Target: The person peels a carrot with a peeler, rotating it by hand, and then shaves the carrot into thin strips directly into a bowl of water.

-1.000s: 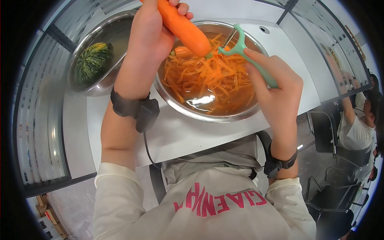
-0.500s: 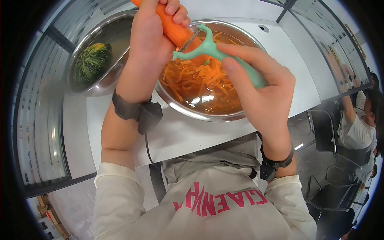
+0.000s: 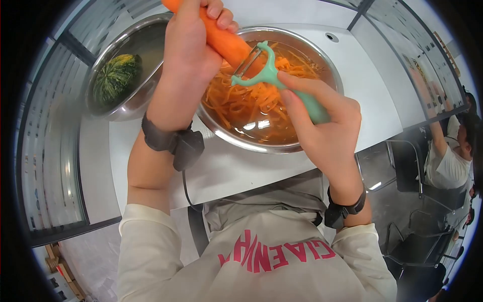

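My left hand (image 3: 193,43) is wrapped round a thick orange carrot (image 3: 229,44), which slants down toward the right over a steel bowl (image 3: 329,60). In my right hand (image 3: 327,113) is a mint-green Y-shaped peeler (image 3: 269,73), gripped by its handle. The peeler's metal blade lies against the carrot's lower end. Below, orange carrot shreds (image 3: 251,100) lie in water in the bowl. My left fingers and palm hide part of the carrot's upper end.
A second steel bowl (image 3: 128,108) stands at the left with a green-and-yellow striped squash (image 3: 118,78) in it. Both bowls rest on a white table (image 3: 231,176) with glass partitions at its sides. Chairs and another person (image 3: 448,163) are at the right.
The peeler and my right hand have shifted slightly down along the carrot, toward its lower end. My left hand and the carrot stay nearly where they were.
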Demonstrator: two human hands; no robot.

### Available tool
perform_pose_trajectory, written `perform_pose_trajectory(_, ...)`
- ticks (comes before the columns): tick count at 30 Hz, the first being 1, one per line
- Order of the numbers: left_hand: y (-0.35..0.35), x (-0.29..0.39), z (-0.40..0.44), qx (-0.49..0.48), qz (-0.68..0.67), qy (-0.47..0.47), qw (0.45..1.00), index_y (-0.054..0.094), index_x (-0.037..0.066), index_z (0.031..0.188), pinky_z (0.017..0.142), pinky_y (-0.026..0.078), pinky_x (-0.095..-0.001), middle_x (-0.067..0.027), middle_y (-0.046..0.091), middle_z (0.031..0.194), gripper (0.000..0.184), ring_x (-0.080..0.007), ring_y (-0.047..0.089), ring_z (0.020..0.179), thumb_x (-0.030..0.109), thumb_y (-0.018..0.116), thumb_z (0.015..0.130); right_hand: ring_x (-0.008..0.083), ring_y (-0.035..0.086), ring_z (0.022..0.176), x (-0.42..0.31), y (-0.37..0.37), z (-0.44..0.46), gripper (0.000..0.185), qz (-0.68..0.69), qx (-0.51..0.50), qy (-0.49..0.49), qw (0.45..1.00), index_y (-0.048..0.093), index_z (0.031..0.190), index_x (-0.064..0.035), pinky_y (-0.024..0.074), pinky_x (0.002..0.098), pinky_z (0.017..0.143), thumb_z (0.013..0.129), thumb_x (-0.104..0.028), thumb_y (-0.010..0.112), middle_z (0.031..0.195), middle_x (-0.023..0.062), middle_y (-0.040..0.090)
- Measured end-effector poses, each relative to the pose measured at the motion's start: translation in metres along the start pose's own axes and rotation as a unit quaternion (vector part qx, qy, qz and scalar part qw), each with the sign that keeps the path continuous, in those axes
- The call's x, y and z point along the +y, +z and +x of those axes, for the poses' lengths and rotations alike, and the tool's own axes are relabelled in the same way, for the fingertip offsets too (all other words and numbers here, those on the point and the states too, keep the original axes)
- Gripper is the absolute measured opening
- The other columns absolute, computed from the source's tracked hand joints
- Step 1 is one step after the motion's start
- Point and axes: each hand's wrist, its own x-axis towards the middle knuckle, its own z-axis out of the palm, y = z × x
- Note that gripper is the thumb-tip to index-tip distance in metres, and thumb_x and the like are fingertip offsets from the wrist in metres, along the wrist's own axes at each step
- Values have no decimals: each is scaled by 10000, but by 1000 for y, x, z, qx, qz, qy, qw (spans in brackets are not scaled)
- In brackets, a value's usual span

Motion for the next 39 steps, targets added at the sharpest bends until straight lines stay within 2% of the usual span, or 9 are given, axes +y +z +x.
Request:
perform_pose_trajectory(3,-1,-4,3,0,0,-1,1000,453,177,854,583,458,-288,34,439,686,385,-128,495,598,470,617,1043,229,741,702,8,1,-2,186,1,14,-41,999,772,1063,-18,562,290,655,880,-2,743,891,150,772)
perform_pose_trajectory(6,1,-5,1,20,15,13,1000,456,178,858,572,453,-278,33,441,688,377,-120,484,594,464,616,1045,101,723,776,7,-6,-5,205,-8,-11,11,1000,775,1119,-12,537,229,713,918,-10,737,923,103,788)
perform_pose_trajectory(9,-3,7,6,23,-9,56,998,460,181,858,559,449,-264,34,441,685,370,-113,474,590,458,622,1042,230,725,674,26,-7,-10,187,-33,-6,-4,999,771,1068,-27,554,290,633,883,-17,747,864,138,767)
perform_pose_trajectory(12,-5,18,10,-1,-13,93,996,465,187,834,547,448,-258,38,443,674,365,-107,469,584,437,641,1035,236,724,685,30,-14,-12,182,-50,-21,42,998,777,1064,-38,554,287,630,884,-25,746,868,131,766)
perform_pose_trajectory(18,-6,14,5,-27,2,52,998,474,188,807,544,447,-289,40,435,654,331,-119,473,555,353,655,1028,172,696,671,9,-32,4,186,-287,-25,-83,954,785,1061,-46,523,247,609,880,-15,755,863,104,763)
perform_pose_trajectory(24,-5,8,4,-39,-2,36,999,462,186,795,542,442,-290,38,423,640,322,-125,461,539,319,643,1025,118,663,679,-7,-22,9,184,62,7,-12,998,773,1083,-19,512,241,630,902,-30,744,864,81,761)
perform_pose_trajectory(30,-1,7,-4,-60,1,26,998,450,182,775,537,446,-300,26,410,622,335,-128,451,533,311,620,1033,132,653,666,-2,1,20,171,87,23,-29,996,769,1070,-19,514,257,648,908,-67,746,828,89,746)
perform_pose_trajectory(33,3,7,-7,-64,4,35,997,445,177,771,536,449,-304,26,405,611,336,-131,445,527,301,609,1037,91,668,891,-10,-1,20,184,69,-13,4,998,768,1121,9,515,230,810,952,-49,724,1004,64,764)
perform_pose_trajectory(39,-3,9,-4,-87,-12,29,996,444,175,771,526,429,-300,32,404,609,329,-128,441,522,282,601,1040,87,678,828,-7,2,13,174,37,-1,0,999,773,1108,5,520,224,751,953,-61,728,969,71,774)
